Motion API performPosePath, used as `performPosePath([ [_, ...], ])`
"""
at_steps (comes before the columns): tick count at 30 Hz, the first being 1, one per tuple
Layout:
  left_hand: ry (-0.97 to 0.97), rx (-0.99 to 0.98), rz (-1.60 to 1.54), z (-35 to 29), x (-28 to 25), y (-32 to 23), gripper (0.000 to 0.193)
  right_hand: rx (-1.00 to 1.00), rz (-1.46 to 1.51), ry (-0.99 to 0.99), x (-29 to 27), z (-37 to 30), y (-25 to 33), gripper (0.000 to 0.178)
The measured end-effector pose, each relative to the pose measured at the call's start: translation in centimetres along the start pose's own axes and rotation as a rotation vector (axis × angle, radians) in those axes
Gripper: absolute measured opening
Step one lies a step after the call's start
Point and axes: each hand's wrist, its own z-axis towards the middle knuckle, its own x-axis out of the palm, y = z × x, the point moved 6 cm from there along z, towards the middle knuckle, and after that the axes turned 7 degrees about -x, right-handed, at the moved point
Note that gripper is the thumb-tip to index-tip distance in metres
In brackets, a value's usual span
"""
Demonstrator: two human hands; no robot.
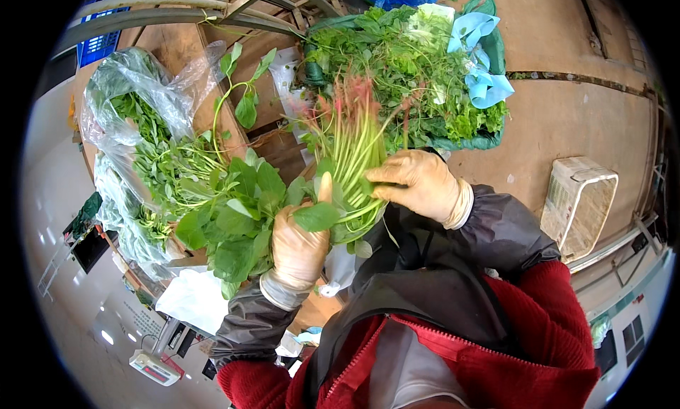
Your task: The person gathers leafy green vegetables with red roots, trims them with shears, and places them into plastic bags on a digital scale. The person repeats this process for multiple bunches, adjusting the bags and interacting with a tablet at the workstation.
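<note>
My gloved left hand (301, 246) is closed round a bunch of leafy greens (350, 165), its thumb pointing up. Broad green leaves hang to the left of this hand, and pale stems fan upward to pinkish-red roots, blurred at their ends. At the right edge of the stems, my gloved right hand (418, 186) pinches the bunch with bent fingers; exactly which stems sit between the fingertips is hidden. Just beyond the bunch stands a green-lined container (496, 136) heaped with loose greens and trimmings (393, 48). A leafy sprig (244, 104) sticks up to the left.
Clear plastic bags (124, 76) with more greens (152, 150) lie on the wooden surface at left. Light blue strips (489, 87) drape over the heap. A dirty white plastic basket (577, 207) rests on its side at right. A scale (154, 368) stands at lower left.
</note>
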Motion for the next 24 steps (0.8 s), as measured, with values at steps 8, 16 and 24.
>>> performPosePath([
  [8, 0.09, -0.028, -0.052, -0.5, 0.0, -0.5, 0.071, -0.007, 0.047, 0.213, 0.3, 0.8, -0.5, 0.034],
  [16, 0.167, -0.042, -0.141, -1.1, 0.7, -0.2, 0.08, -0.274, 0.017, 0.279, 1.3, 1.6, 1.1, 0.04],
  [24, 0.071, 0.02, -0.143, -1.5, 0.1, -0.6, 0.065, -0.26, 0.081, 0.437, 2.4, 0.2, 2.7, 0.038],
])
